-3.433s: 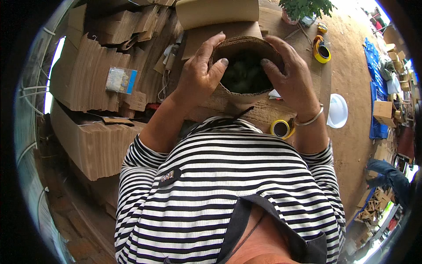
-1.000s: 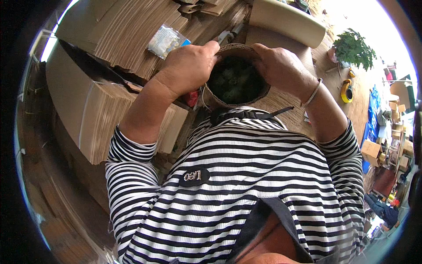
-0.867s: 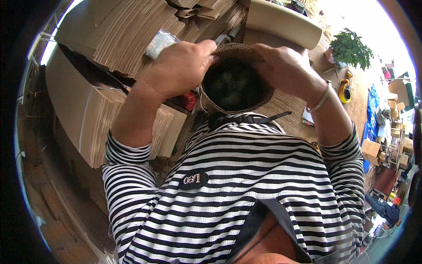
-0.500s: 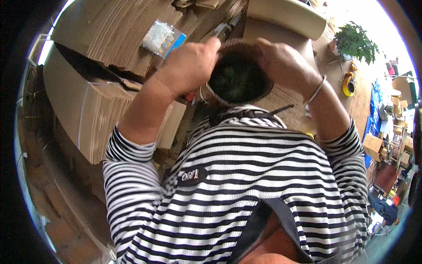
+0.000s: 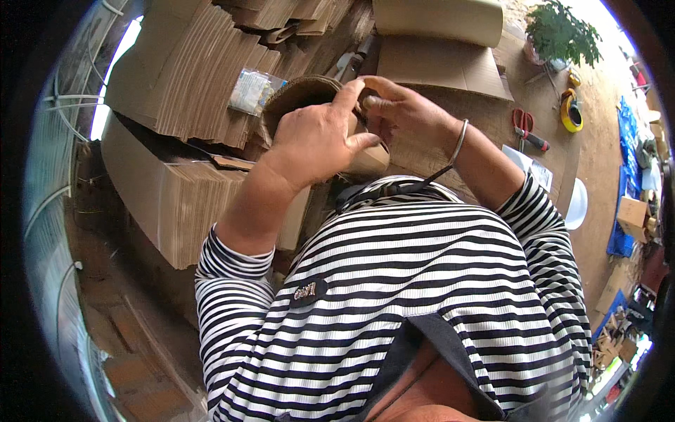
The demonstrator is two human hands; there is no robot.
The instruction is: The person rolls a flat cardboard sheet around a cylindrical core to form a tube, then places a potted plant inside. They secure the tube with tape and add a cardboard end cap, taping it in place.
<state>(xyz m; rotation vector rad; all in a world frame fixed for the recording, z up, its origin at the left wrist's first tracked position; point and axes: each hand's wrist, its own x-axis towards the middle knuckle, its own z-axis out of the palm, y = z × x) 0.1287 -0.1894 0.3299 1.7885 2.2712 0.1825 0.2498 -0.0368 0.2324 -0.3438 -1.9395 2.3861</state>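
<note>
A brown corrugated cardboard tube (image 5: 368,159) is tilted on its side in front of my chest, its round opening toward the upper left. My left hand (image 5: 309,137) lies across the tube, gripping it. That hand's index finger stretches toward my right hand, its thumb points right, and its other fingers are largely hidden. At the tube's right side my right hand (image 5: 404,109) is closed, thumb against curled fingers. Whatever it pinches there is too small to make out. The two hands meet at the fingertips.
Stacked cardboard sheets (image 5: 200,204) rise on the left, a clear plastic packet (image 5: 253,91) on them. A larger cardboard sheet (image 5: 443,67) lies ahead. On the wooden table at right are red-handled scissors (image 5: 522,121), a yellow tape roll (image 5: 571,112) and a potted plant (image 5: 560,32).
The tube has tipped from opening-up to lying on its side, its mouth now to the left. My hands have left opposite sides of its rim and come together; the view has shifted too.
</note>
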